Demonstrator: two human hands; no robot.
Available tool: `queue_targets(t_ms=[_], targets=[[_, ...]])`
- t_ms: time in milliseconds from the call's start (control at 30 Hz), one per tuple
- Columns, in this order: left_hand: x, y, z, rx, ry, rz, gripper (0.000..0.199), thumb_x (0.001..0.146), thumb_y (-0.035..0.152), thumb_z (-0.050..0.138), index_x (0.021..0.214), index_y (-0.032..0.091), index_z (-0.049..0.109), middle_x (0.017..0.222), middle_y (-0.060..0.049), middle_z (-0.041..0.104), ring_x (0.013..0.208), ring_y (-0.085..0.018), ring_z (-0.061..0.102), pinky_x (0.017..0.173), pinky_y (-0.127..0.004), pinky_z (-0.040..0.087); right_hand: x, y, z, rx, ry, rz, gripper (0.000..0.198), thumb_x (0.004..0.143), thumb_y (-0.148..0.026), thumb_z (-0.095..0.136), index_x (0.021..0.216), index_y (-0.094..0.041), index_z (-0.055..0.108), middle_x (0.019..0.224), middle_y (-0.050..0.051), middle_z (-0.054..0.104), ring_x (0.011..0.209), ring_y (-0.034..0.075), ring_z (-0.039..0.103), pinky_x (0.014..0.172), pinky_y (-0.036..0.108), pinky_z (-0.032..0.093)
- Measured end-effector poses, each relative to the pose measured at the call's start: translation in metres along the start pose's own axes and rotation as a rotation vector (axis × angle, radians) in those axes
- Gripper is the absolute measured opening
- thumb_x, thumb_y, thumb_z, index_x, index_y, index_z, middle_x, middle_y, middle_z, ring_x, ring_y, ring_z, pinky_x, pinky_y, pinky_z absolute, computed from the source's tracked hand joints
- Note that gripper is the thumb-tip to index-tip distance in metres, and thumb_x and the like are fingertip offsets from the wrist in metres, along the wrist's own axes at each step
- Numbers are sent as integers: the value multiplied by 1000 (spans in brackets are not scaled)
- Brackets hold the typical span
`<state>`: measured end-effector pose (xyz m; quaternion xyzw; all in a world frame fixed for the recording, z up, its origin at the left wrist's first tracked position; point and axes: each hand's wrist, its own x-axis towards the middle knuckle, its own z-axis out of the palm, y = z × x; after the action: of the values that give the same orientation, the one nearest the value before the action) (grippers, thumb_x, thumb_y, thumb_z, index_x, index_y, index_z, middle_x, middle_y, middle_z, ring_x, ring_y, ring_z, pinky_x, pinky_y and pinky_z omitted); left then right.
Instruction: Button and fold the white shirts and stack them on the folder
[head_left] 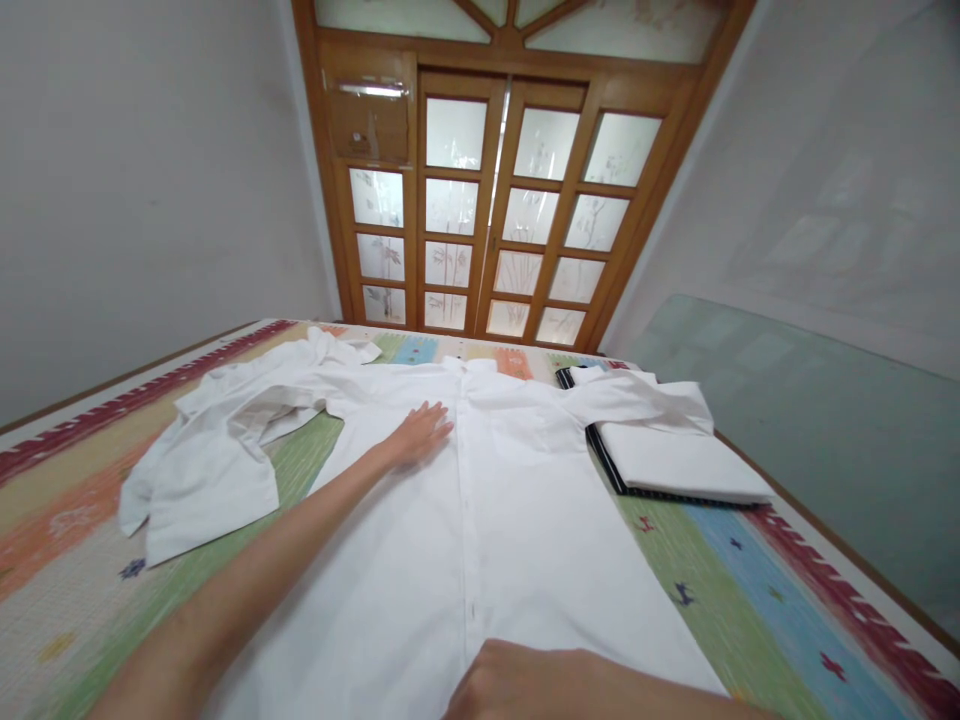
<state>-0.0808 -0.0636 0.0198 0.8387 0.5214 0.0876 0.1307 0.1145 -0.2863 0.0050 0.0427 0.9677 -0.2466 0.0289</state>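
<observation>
a white shirt (525, 480) is spread out on a striped, patterned cloth (712, 580). its upper front is touched by the left hand (421, 435), laid flat with nothing grasped. the right hand (517, 680) is seen at the lower edge; its fingers are hidden, so its grip cannot be told.

A white button-front shirt (547, 520) lies spread on a striped cloth (300, 470). The left hand (421, 436) rests flat on its chest; the right hand (517, 682) is over its lower front. A sleeve (637, 401) overlaps folded white fabric (679, 458); glass-paned wooden doors (487, 240) stand beyond.
</observation>
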Motion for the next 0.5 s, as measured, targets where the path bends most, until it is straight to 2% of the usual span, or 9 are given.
queue_targets(t_ms=[100,200,333,500], targets=[[17,10,4,27,-34,29,68,96,54,18,150,14,27,159,-13,22,148,-29,13,118,-47,15,5,8,-37,-17,101,32,17,93,-33,55,82,-20,61,71,-3,64,64,10,57,59,20,37],[27,14,11,95,-57,32,69,95,52,26,151,11,26,158,-15,22,147,-32,13,118,-49,13,8,34,-79,-164,295,206,24,91,-37,56,78,-18,62,71,-1,64,66,12,56,62,23,39],[29,13,21,135,32,38,63,97,47,23,150,15,28,157,-12,27,147,-29,14,117,-51,12,4,95,-130,-381,501,525,17,91,-25,52,82,-17,64,83,5,66,84,17,57,75,26,41],[29,10,29,132,103,34,61,98,48,20,150,17,31,156,-9,31,147,-28,16,118,-50,15,1,183,-184,-453,526,805,21,93,-21,47,91,-14,66,97,9,66,99,20,54,86,28,40]])
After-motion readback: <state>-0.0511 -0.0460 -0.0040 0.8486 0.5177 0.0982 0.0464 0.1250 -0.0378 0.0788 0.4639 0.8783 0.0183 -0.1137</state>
